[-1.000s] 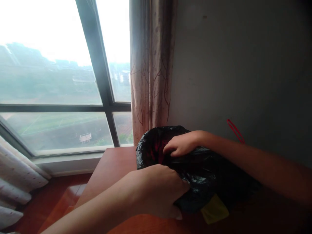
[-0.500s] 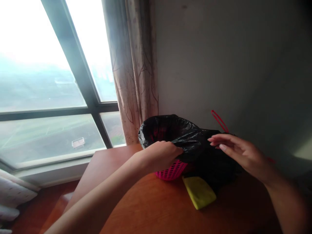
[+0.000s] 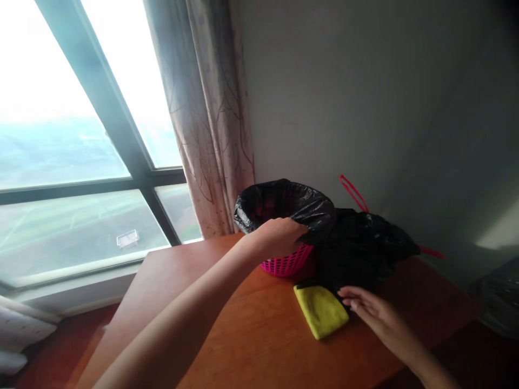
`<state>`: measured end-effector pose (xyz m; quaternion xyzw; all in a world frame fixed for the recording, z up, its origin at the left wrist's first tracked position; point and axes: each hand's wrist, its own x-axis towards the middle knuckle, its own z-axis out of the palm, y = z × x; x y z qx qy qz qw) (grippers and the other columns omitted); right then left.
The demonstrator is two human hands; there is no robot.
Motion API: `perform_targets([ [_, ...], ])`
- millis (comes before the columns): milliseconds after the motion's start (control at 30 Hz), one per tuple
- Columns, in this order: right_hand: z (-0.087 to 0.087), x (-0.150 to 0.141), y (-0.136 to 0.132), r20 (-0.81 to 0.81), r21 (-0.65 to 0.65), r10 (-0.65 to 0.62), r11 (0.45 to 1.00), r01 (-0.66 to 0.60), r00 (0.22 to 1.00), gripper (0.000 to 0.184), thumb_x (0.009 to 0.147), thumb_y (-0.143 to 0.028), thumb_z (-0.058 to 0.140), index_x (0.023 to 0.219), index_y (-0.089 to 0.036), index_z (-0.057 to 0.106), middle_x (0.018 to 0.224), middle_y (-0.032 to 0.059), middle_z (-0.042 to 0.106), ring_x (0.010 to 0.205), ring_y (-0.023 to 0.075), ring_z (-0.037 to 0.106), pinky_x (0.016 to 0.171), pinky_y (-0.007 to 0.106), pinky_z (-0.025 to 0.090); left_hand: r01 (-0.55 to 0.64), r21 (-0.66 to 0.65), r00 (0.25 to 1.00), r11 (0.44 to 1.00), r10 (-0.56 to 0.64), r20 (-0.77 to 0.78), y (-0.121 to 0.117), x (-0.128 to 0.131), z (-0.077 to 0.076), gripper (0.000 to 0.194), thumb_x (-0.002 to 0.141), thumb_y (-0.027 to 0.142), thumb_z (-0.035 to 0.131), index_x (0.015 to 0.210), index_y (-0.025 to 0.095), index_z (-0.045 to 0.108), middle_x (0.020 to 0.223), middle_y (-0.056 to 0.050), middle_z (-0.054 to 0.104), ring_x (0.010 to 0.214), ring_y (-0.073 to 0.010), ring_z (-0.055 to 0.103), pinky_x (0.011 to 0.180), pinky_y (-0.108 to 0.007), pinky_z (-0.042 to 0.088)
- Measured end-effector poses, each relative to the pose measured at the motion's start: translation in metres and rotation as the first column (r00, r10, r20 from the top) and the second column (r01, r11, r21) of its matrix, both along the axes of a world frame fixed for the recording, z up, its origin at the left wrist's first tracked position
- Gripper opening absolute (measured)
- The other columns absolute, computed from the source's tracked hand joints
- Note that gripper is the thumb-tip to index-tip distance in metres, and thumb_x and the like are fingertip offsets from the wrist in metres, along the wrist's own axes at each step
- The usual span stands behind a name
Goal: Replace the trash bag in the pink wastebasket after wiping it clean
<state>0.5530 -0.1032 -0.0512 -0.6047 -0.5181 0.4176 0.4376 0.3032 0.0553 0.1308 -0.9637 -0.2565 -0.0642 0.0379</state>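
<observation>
A bright pink perforated basket (image 3: 284, 266) stands on the table, lined with a black plastic garbage bag (image 3: 320, 208) folded over its rim. My left hand (image 3: 278, 237) is closed on the bag at the basket's near rim; its fingertips are partly hidden. Low over the table at the right, my right hand (image 3: 373, 313) holds nothing, thumb and fingers slightly apart. Its fingertips are by the right edge of a folded yellow cloth (image 3: 322, 313); whether they touch it I cannot tell. Behind lies a dark, crumpled full-looking bag (image 3: 357, 248) with a red drawstring (image 3: 353, 193).
The reddish-brown wooden table (image 3: 243, 335) reaches to the grey wall (image 3: 344, 92). At the left are a window (image 3: 77, 135) and a patterned curtain (image 3: 211, 124). A dim, clear-looking plastic heap (image 3: 497, 297) sits beyond the table's right edge.
My right hand has dropped from beside the dark bag to near the yellow cloth. My left hand keeps its hold at the basket rim. The view has shifted slightly.
</observation>
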Motion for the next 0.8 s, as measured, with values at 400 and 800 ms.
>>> perform_targets([
  [400, -0.031, -0.050, 0.000, 0.120, 0.119, -0.087, 0.990, 0.072, 0.989, 0.033, 0.091, -0.042, 0.050, 0.109, -0.021, 0.068, 0.107, 0.0098, 0.071, 0.099, 0.0238, 0.068, 0.085, 0.033, 0.055, -0.019, 0.175, 0.779, 0.984, -0.095, 0.619, -0.054, -0.028, -0.035, 0.032, 0.093, 0.023, 0.053, 0.125, 0.020, 0.053, 0.126, -0.010, 0.062, 0.115, -0.0243, 0.057, 0.097, -0.039, 0.044],
  [800, -0.016, -0.187, 0.033, 0.072, 0.316, 0.183, 0.928, -0.196, 0.981, 0.025, 0.095, -0.032, 0.045, 0.103, -0.021, 0.066, 0.099, 0.0080, 0.071, 0.094, 0.0213, 0.067, 0.081, 0.029, 0.053, -0.137, -0.689, 0.498, 0.712, 0.651, 0.573, -0.099, -0.079, -0.214, 0.016, 0.093, 0.024, 0.044, 0.103, 0.020, 0.057, 0.082, -0.003, 0.069, 0.072, -0.0171, 0.064, 0.068, -0.027, 0.049],
])
